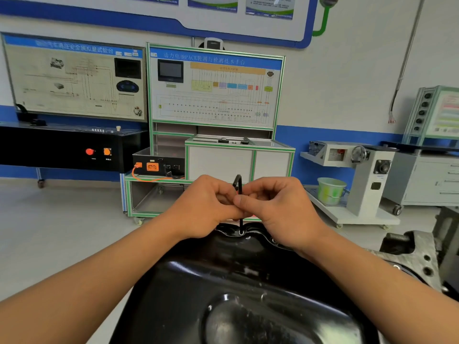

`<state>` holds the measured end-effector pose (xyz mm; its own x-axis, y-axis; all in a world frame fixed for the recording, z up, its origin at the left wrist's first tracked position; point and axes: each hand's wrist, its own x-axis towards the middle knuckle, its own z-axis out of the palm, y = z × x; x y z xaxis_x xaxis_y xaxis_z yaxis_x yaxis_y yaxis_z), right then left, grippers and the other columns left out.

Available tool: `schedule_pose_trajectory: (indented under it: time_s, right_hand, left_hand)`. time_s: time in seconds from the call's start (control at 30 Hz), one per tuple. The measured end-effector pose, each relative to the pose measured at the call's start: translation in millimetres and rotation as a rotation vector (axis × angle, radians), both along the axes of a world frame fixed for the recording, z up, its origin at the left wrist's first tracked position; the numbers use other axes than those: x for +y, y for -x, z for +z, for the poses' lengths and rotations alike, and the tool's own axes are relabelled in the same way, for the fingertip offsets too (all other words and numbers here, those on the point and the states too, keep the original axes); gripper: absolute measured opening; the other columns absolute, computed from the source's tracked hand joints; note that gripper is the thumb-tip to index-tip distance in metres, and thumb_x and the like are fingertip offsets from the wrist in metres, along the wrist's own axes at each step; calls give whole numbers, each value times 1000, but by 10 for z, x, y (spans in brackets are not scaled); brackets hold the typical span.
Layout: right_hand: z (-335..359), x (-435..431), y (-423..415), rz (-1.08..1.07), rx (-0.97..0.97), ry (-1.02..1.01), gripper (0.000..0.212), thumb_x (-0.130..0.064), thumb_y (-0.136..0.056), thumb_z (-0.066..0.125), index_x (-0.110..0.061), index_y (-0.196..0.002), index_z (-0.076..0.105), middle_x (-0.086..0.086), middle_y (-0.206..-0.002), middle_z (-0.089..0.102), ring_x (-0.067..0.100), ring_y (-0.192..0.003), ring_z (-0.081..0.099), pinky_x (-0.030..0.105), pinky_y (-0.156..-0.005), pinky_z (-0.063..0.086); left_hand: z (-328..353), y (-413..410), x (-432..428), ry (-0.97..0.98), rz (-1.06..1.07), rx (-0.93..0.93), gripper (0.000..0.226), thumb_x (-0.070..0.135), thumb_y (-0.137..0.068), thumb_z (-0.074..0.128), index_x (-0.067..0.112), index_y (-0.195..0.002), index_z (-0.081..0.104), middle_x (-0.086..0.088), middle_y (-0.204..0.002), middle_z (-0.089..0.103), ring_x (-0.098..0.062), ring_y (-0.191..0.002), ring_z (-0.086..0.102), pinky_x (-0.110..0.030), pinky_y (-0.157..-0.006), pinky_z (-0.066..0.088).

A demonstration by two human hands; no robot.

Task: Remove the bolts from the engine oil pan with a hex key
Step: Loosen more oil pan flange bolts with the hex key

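bolt (241, 232) in hand sits at the 12 o'clock edge of the black oil pan (223, 269), down in a dimple of the flange, with the hex key (240, 187) standing upright in its head. the key's short arm bends over at the top towards 9 o'clock. my left hand (208, 207) comes in from 9 o'clock of the shaft and my right hand (278, 207) from 3 o'clock. the fingers of both are curled in and pinched on the shaft about halfway up, the right thumb laid across the front.

i judge the key to be thin, stiff steel, light and a little slick, so it should twirl easily between fingertips once the bolt is loose. a tight bolt would call for a grip on the short arm for leverage. the bolt is small and hard, and would roll off the glossy, sloping pan if dropped. i'd lift it by the head, or carry it out on the key tip. the pan looks like pressed sheet metal, rigid but smooth, with no good purchase except at the flange.

what may be another bolt head shows at about 2 o'clock along the rim. the grey engine block (409, 252) lies at 3 o'clock of the pan.
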<state>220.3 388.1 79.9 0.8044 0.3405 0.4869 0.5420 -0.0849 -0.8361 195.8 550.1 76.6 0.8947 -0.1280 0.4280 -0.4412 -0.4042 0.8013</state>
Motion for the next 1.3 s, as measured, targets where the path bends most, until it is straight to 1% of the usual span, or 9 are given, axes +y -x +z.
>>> schedule_pose_trajectory:
  time_s: [0.17,0.23,0.3,0.43,0.67,0.87,1.0,1.1,1.3]
  right_hand:
    - [5,-10,9,-9,2,-1,12,-3,-81,80,-13,-77,74,13,-66,68,15,-60,61,25,-61,56]
    - [11,-14,20,-5,9,-5,9,-4,-82,79,-10,-79,73,21,-72,70,21,-62,64,33,-65,59]
    - [11,-7,22,-1,5,-3,11,-4,-82,79,-12,-77,72,17,-65,67,17,-59,62,27,-61,56]
    - [17,5,28,3,-19,14,21,-7,-81,80,-22,-69,72,-5,-57,63,6,-53,55,15,-54,48]
    - [28,-28,50,-3,6,-9,14,-2,-83,78,-14,-77,72,-1,-59,67,9,-54,61,18,-56,54]
    - [37,1,53,-7,-21,26,25,-4,-82,78,-25,-69,72,-2,-60,67,9,-58,60,18,-59,53]
    - [34,-16,60,-10,-28,23,21,0,-82,76,-19,-73,72,10,-64,69,14,-61,61,25,-62,55]
    - [36,-6,72,-5,3,15,17,3,-83,73,-13,-76,71,20,-68,67,20,-62,60,30,-62,56]
    - [33,3,55,28,-60,47,31,-5,-82,78,-22,-59,67,-6,-53,55,6,-52,46,16,-53,41]
  left_hand:
    - [-8,33,4,-31,-130,27,38,0,-87,70,33,-70,76,9,-71,73,1,-72,63,-15,-73,49]
    - [-3,40,4,-56,-119,29,29,0,-90,66,25,-82,78,-3,-68,73,-4,-69,61,-18,-70,50]
    - [8,37,0,-36,-96,32,21,-2,-88,68,16,-82,77,-11,-63,70,-5,-66,60,-18,-66,50]
    - [33,12,-31,-26,4,-27,24,1,-77,79,17,-63,69,5,-56,66,-4,-55,56,-16,-62,47]
    - [-8,38,9,-25,-108,27,19,2,-90,67,19,-88,77,-22,-76,71,-14,-73,57,-29,-75,52]
    - [19,-1,-8,0,47,-20,14,2,-76,80,-1,-73,67,-29,-68,63,-19,-65,50,-31,-68,42]
    - [-8,29,-16,30,-92,46,9,-3,-84,71,3,-78,68,-20,-79,59,-23,-78,49,-38,-77,41]
    - [4,22,-2,-10,-95,34,15,0,-88,69,12,-79,73,-16,-71,62,-19,-70,51,-33,-70,48]
    - [22,-22,-29,-20,-6,-6,38,-1,-74,81,20,-53,58,4,-52,52,-10,-55,43,-18,-54,39]
